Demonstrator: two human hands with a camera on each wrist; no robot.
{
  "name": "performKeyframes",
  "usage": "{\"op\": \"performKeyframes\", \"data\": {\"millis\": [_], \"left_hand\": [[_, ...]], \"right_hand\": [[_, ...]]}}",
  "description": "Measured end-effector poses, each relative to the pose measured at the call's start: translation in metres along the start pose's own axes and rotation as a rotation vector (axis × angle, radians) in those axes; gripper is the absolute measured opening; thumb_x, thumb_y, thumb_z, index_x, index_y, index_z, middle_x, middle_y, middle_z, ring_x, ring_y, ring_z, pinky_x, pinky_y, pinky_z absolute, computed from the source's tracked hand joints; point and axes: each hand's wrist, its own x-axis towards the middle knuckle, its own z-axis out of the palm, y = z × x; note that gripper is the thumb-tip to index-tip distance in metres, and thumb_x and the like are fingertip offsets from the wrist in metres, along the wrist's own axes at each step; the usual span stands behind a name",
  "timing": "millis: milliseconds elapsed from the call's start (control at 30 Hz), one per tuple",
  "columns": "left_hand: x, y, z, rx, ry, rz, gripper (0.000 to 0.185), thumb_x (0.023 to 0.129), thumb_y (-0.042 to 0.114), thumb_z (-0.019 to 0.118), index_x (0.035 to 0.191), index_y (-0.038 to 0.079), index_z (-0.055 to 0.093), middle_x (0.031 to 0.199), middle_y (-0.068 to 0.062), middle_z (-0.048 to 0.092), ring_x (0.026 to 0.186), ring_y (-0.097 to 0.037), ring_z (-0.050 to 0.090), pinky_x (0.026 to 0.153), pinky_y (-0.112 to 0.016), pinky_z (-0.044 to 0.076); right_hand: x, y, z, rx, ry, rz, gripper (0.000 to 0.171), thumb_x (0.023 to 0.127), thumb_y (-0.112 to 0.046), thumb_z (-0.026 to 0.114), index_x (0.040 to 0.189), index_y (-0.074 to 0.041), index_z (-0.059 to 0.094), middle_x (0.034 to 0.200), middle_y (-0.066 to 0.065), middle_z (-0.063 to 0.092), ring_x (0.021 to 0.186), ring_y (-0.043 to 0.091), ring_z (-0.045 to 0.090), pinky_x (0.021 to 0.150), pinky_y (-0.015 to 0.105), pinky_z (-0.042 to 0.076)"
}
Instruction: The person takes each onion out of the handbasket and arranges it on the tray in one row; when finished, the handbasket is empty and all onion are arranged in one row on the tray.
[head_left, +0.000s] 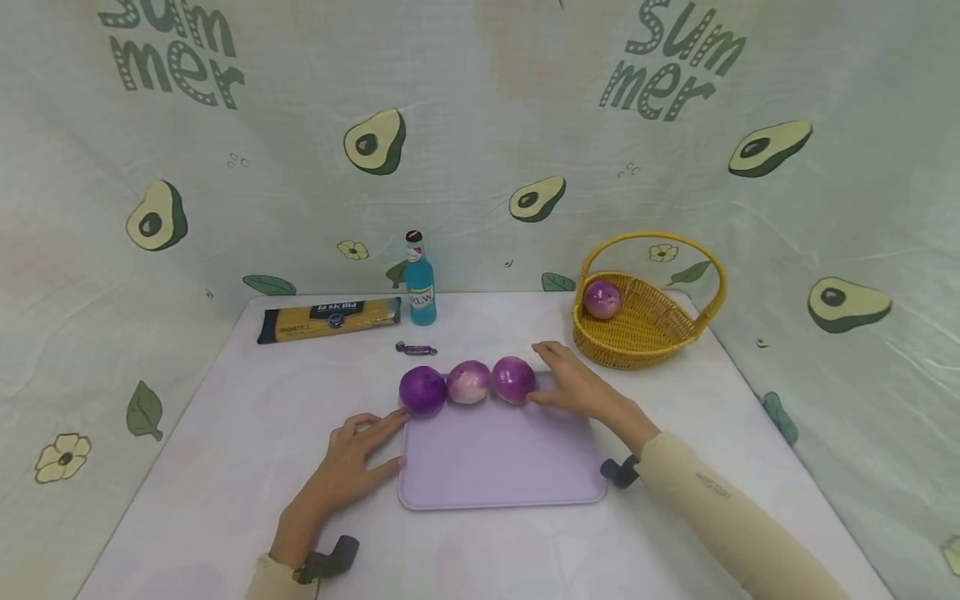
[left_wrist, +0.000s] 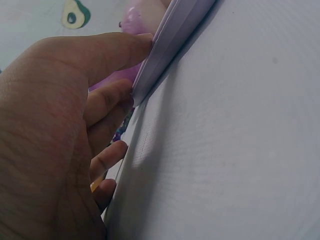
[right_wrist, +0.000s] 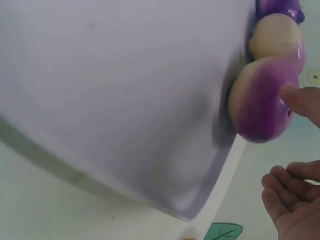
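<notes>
Three glossy round purple-and-white vegetables, which look like onions, sit in a row along the far edge of a lilac tray (head_left: 502, 467): a dark purple one (head_left: 422, 392), a paler middle one (head_left: 468, 382) and a right one (head_left: 513, 380). At the tray's left side is my left hand (head_left: 348, 467), thumb and fingertips touching the rim, the forefinger near the dark purple vegetable. My right hand (head_left: 573, 383) is spread at the right end of the row. In the right wrist view its thumb (right_wrist: 302, 102) touches the right vegetable (right_wrist: 265, 100), while the other fingers stand apart from it.
A yellow wicker basket (head_left: 637, 333) with one purple vegetable (head_left: 602, 299) inside stands at the back right. Back left are a spaghetti packet (head_left: 330, 320) and a blue bottle (head_left: 421, 287). A small wrapped candy (head_left: 416, 349) lies behind the tray.
</notes>
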Motion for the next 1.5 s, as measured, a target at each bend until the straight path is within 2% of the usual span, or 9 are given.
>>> {"op": "performKeyframes", "data": {"millis": [367,733,1133,1500], "left_hand": [[0.0,-0.003,0.001,-0.004,-0.007,0.017,0.069,0.091,0.06,0.062,0.153,0.042,0.038,0.153,0.018,0.043,0.134,-0.026,0.033,0.101,-0.051,0.023],[0.001,-0.001,-0.002,-0.002,0.002,0.027,0.069,0.091,0.057,0.064,0.153,0.041,0.039,0.153,0.017,0.044,0.134,-0.027,0.034,0.1,-0.052,0.024],[-0.001,-0.002,-0.001,-0.014,0.012,0.034,0.068,0.091,0.059,0.063,0.153,0.042,0.04,0.152,0.017,0.045,0.133,-0.026,0.034,0.099,-0.051,0.024],[-0.002,-0.002,-0.001,-0.022,0.012,0.035,0.068,0.091,0.059,0.063,0.152,0.043,0.04,0.152,0.018,0.044,0.133,-0.025,0.033,0.1,-0.052,0.023]], "right_hand": [[-0.006,0.01,-0.014,0.014,0.02,0.031,0.086,0.085,-0.032,0.081,0.151,0.001,0.038,0.151,0.023,0.039,0.139,0.039,0.038,0.11,0.054,0.033],[-0.01,0.019,-0.026,0.012,0.038,0.045,0.084,0.087,-0.032,0.079,0.152,0.0,0.037,0.152,0.024,0.037,0.14,0.04,0.035,0.111,0.054,0.032],[-0.012,0.027,-0.034,-0.003,0.045,0.079,0.084,0.088,-0.032,0.078,0.152,0.002,0.035,0.155,0.025,0.032,0.142,0.042,0.031,0.111,0.057,0.029],[-0.014,0.031,-0.041,0.006,0.046,0.081,0.085,0.088,-0.028,0.078,0.152,0.005,0.033,0.155,0.026,0.032,0.142,0.041,0.031,0.113,0.054,0.027]]}}
